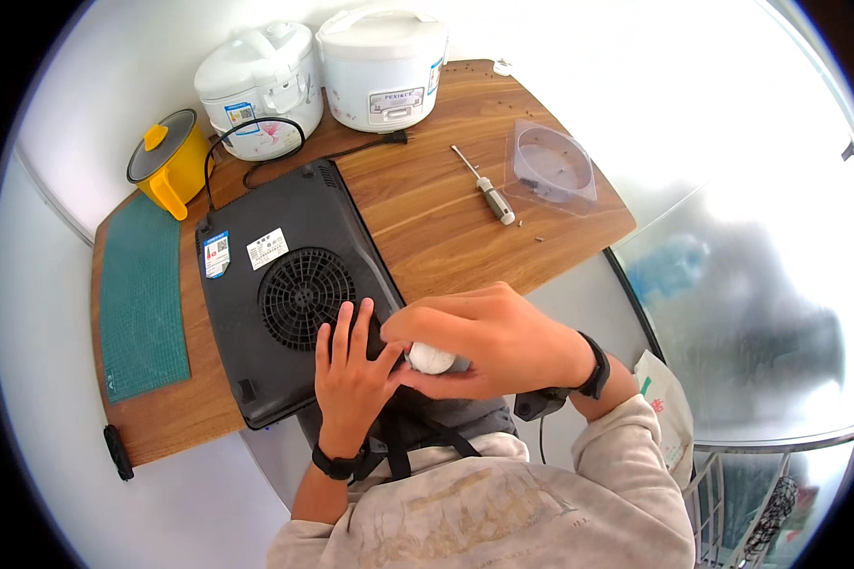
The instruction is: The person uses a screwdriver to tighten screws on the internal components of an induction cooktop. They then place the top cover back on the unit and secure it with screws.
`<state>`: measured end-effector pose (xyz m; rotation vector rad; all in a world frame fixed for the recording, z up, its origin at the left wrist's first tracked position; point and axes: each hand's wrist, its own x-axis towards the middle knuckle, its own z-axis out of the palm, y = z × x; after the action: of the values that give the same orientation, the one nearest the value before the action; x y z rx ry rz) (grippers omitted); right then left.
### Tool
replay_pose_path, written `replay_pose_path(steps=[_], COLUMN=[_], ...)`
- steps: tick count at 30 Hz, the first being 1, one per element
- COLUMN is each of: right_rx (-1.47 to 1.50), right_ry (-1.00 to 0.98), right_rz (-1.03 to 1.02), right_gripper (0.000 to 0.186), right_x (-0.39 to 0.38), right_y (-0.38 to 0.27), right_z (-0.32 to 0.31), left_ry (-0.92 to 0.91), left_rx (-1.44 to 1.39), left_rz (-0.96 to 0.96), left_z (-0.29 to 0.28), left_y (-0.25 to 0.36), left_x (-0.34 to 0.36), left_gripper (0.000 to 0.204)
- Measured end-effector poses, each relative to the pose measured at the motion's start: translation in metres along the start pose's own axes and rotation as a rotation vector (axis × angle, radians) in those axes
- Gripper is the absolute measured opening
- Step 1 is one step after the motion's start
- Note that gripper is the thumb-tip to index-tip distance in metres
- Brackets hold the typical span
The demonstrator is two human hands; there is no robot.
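Observation:
An upside-down black induction cooker (232, 322) lies across the front of the table, its round fan grille (306, 297) facing up. My left hand (349, 379) rests on it with fingers spread, fingertips at the grille's near right side. Its thumb reaches to my right hand (489, 341), which is closed around what appears to be a screwdriver (432, 357), held at the cooker's near right edge. Only the round white end and a bit of grey side show; its shaft and tip are hidden under the hands. Both wrists wear black bands.
Another screwdriver (484, 188) lies at the right with small screws nearby. Beyond it sits a clear plastic container (552, 163). Two white rice cookers (380, 71) and a yellow pot (176, 161) stand at the back. A green cutting mat (142, 303) lies left. The cooker's black cord (351, 149) trails behind it.

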<state>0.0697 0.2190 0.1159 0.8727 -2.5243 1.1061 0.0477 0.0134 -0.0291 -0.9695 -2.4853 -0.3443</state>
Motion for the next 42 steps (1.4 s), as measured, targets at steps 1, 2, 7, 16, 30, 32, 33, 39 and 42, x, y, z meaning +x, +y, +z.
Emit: replay_pose_path(steps=[1, 2, 7, 16, 30, 32, 33, 39, 42], right_rx=[-0.002, -0.004, -0.026, 0.083, -0.354, -0.427, -0.465, -0.619, -0.608], right_ry=[0.003, 0.005, 0.289, 1.174, 0.423, 0.305, 0.248, 0.148, 0.132], right_rz=[0.029, 0.057, 0.039, 0.372, 0.715, 0.702, 0.696, 0.834, 0.872], right_gripper=[0.037, 0.038, 0.039, 0.014, 0.011, 0.013, 0.015, 0.016, 0.018], right_x=[-0.003, -0.007, -0.027, -0.072, -0.105, -0.112, -0.112, -0.116, -0.12], right_y=[0.001, 0.002, 0.009, 0.03, 0.099, 0.127, 0.136, 0.163, 0.171], right_z=[-0.002, -0.005, -0.02, -0.06, -0.069, -0.061, -0.059, -0.052, -0.052], left_ry=[0.003, 0.003, -0.007, -0.017, -0.019, -0.024, -0.023, -0.028, -0.034], left_rx=[0.002, 0.009, -0.021, -0.018, -0.024, -0.023, -0.024, -0.032, -0.035], left_rz=[0.007, 0.013, 0.009, 0.005, 0.014, 0.011, 0.011, 0.007, 0.008], left_z=[0.0, 0.0, -0.003, -0.003, -0.003, -0.003, -0.003, -0.005, -0.006], left_y=[-0.001, -0.001, 0.002, 0.002, 0.001, 0.002, 0.002, 0.002, 0.003], left_x=[0.0, 0.0, 0.001, 0.001, 0.001, 0.001, 0.001, 0.001, 0.001], left_gripper=[0.048, 0.049, 0.05, 0.054, 0.056, 0.056, 0.056, 0.058, 0.058])
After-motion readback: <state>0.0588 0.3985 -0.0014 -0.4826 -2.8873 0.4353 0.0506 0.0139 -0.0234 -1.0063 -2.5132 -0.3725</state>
